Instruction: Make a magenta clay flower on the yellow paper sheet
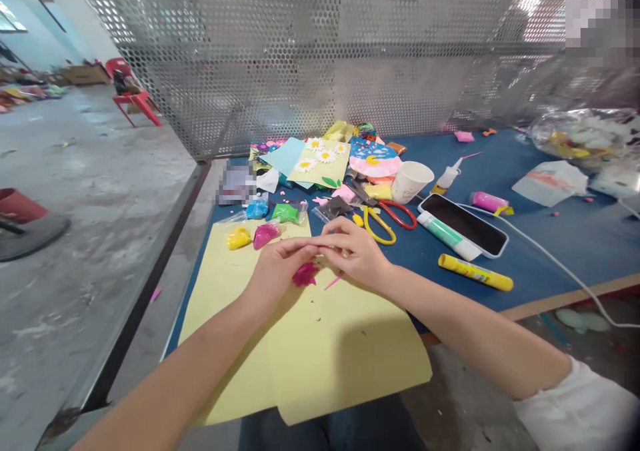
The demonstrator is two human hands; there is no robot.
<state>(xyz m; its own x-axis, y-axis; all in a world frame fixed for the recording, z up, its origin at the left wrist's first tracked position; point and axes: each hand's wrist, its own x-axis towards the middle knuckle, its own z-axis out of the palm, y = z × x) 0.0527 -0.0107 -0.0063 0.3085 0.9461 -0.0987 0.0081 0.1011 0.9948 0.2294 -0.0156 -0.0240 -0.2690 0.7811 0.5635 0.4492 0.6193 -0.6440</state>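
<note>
Worktop (560, 251): blue board, carrying a pretty messy pile of craft stuff
Yellow card (320, 364): big sheet lying across the front, hanging over the worktop edge
Phone (463, 224): sitting face up in a clear case, right of the hands
Left hand (277, 271): grip nearly closed, fingertips reaching across to the right hand
Right hand (350, 251): grip pinching a tiny pale bit (344, 253), can't really tell what it is
Scissors (379, 228): yellow handles lying just beyond the right hand
Clay bags (266, 236): yellow, pink and green ones sitting at the card's far edge
Magenta clay scrap (305, 274): resting on the card just under the left hand
</note>
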